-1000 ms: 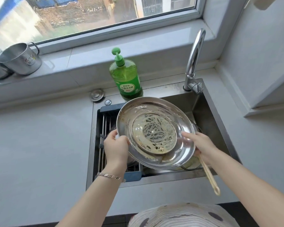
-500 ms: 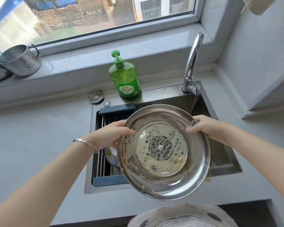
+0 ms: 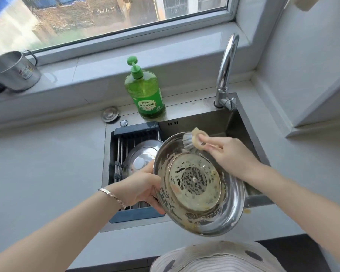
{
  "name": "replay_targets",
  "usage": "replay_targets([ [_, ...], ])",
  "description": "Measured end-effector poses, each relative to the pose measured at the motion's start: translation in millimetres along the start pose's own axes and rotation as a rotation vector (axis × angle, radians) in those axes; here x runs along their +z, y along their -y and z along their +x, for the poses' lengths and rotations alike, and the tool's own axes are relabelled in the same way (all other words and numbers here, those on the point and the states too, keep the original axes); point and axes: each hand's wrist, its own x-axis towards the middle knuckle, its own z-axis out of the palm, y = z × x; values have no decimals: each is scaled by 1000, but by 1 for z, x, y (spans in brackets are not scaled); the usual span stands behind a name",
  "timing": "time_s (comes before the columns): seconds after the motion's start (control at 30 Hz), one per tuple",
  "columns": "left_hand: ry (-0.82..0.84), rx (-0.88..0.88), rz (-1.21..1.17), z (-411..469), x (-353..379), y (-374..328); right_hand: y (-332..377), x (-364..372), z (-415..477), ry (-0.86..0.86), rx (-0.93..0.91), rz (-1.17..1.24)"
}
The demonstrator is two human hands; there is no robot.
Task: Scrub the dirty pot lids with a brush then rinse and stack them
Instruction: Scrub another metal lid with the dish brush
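A large steel pot lid (image 3: pixel 199 211), underside up and smeared with yellowish residue, is tilted over the sink's front edge. My left hand (image 3: pixel 140 186) grips its left rim. My right hand (image 3: pixel 227 154) holds a beige dish brush (image 3: pixel 194 141), whose pale bristles touch the lid's upper rim. A second steel lid (image 3: pixel 140 156) lies on the drain rack in the sink, partly hidden behind the held lid.
A green dish soap bottle (image 3: pixel 144 92) stands behind the steel sink (image 3: pixel 234 122). The faucet (image 3: pixel 225 69) rises at the back right. A dark drain rack (image 3: pixel 122 146) fills the sink's left side. A steel mug (image 3: pixel 14 70) sits on the windowsill, a round plug (image 3: pixel 109 114) on the counter.
My right hand has left the lid's right rim and brought the brush head to the lid's upper edge. The lid has tilted more, held by my left hand alone.
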Motion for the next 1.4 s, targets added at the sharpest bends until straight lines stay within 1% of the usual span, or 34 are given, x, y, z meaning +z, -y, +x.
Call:
replay_targets([
  [0.03, -18, 35, -2, -1, 5, -1, 4, 10, -2, 13, -10, -17],
  [0.1, -84, 116, 1, -4, 14, -3, 11, 28, -3, -30, -47, -2],
  [0.13, -122, 146, -6, -5, 18, -4, 15, 37, -6, -54, -94, -4],
  [0.2, -171, 173, -31, -8, 21, -4, 26, 53, -21, -51, -251, -36],
  [0.27, -204, 190, -37, -12, 20, -3, 31, 57, -37, 27, -374, -25],
  [0.3, -210, 194, -24, -14, 19, -3, 27, 55, -34, 36, -395, -39],
  [0.33, -204, 193, -11, -16, 19, -2, 21, 51, -25, 5, -373, -70],
  [0.37, -192, 186, -8, -17, 20, -1, 13, 46, -11, -41, -292, -93],
  [0.43, -169, 176, -34, -18, 23, -1, 0, 34, 11, -100, -123, -70],
  [0.47, -164, 179, -48, -17, 25, -2, 2, 35, 12, -114, -103, -37],
  [0.5, -163, 185, -56, -16, 26, -2, 9, 40, 7, -103, -131, 5],
  [0.57, -175, 186, -68, -13, 27, -3, 28, 54, -17, -40, -311, 72],
  [0.6, -181, 179, -75, -13, 26, -3, 31, 58, -25, -6, -360, 70],
  [0.63, -183, 169, -78, -15, 25, -2, 29, 55, -24, 5, -357, 66],
  [0.7, -172, 150, -76, -18, 24, -3, 17, 42, -4, -70, -189, 85],
  [0.77, -161, 138, -95, -20, 27, -4, 10, 33, 10, -85, 12, 141],
  [0.8, -156, 139, -99, -19, 28, -5, 12, 36, 6, -74, 38, 180],
  [0.9, -174, 167, -104, -14, 30, -5, 43, 56, -22, 30, -101, 317],
  [0.93, -184, 174, -108, -14, 29, -4, 45, 60, -27, 39, -143, 322],
  [0.97, -186, 176, -111, -15, 29, -4, 43, 58, -24, 22, -144, 305],
  [1.07, -162, 155, -132, -18, 31, -3, 22, 42, 8, -102, 41, 198],
  [1.1, -158, 151, -136, -19, 33, -4, 19, 43, 9, -120, 65, 163],
  [1.13, -159, 153, -129, -18, 34, -5, 21, 45, 4, -112, 32, 136],
  [1.23, -190, 159, -83, -17, 34, -3, 36, 60, -23, -9, -237, 74],
  [1.27, -194, 157, -81, -18, 33, -2, 33, 60, -22, -8, -267, 40],
  [1.3, -194, 155, -90, -20, 33, -1, 25, 55, -13, -40, -232, 20],
  [1.33, -194, 149, -108, -21, 33, 0, 13, 49, 0, -78, -151, 16],
  [1.4, -217, 149, -155, -25, 31, 2, -10, 37, 15, -91, 8, -36],
])
